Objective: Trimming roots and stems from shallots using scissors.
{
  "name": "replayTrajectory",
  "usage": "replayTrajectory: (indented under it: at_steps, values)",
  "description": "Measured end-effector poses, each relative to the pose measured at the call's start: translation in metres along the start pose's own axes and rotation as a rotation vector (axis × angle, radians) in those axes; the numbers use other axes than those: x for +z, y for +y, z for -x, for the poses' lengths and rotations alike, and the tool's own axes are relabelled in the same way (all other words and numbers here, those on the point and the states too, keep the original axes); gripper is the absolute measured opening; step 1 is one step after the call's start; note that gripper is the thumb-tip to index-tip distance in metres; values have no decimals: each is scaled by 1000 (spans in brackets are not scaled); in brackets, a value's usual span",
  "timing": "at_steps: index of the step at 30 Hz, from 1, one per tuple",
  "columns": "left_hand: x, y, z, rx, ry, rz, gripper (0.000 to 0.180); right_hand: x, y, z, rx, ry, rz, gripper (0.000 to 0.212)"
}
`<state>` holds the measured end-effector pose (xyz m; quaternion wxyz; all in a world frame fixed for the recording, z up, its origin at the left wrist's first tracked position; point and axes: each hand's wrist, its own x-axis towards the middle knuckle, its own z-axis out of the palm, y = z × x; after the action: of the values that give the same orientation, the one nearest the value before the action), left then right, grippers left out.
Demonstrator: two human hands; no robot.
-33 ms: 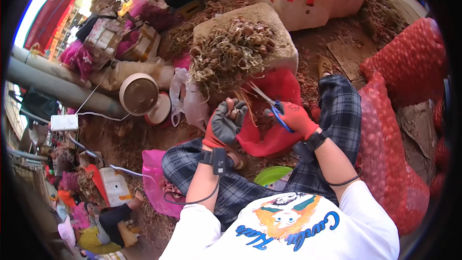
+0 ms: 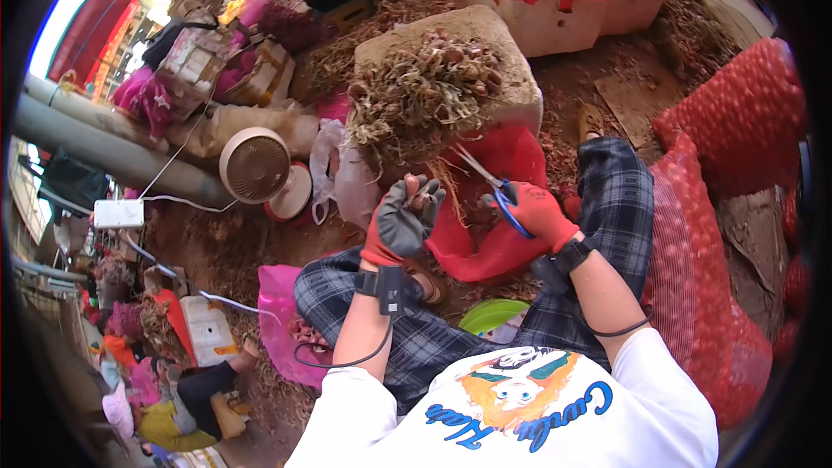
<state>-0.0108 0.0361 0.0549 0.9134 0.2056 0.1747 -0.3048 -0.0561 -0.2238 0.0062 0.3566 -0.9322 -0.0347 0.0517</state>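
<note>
My left hand (image 2: 400,224), in a red and grey work glove, is closed round a few small shallots (image 2: 421,196); some bulbs show above the fingers, and thin dry stalks stick out beside them. Scissors (image 2: 496,180) with blue handles are in my right hand (image 2: 539,211), also gloved. Their blades point up and left, slightly parted, a short way from the shallots. Just beyond, a heap of dried shallots with stalks (image 2: 425,91) lies on a pale foam block (image 2: 518,91). A red mesh bag (image 2: 472,256) spreads beneath and between my hands.
Full red mesh sacks (image 2: 693,269) stand at my right. On the left are a small fan (image 2: 255,165), a white power strip (image 2: 119,213) with cables, and a pink bag (image 2: 282,329) holding bulbs. A green basin (image 2: 492,315) sits between my legs. Foam boxes (image 2: 533,9) stand at the back.
The whole view has shifted slightly. Both hands keep nearly the same pose, with the scissors and shallots still held.
</note>
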Motion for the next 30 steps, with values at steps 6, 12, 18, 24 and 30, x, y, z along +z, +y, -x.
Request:
replayTrajectory:
  at_steps: [6,12,18,24,30]
  values:
    - [5,58,98,550,42,-392,19,-26,-17,9,9,142,-38,48]
    - [-112,111,248,793,371,-310,21,-30,-25,8,-5,114,-85,45]
    - [-289,96,320,523,1320,-1021,20,-15,-19,2,-41,81,-23,48]
    - [-209,80,216,599,1272,-1207,20,-18,-11,5,63,54,63,50]
    - [-198,143,142,510,689,-1695,27,-4,-13,-8,50,14,150,55]
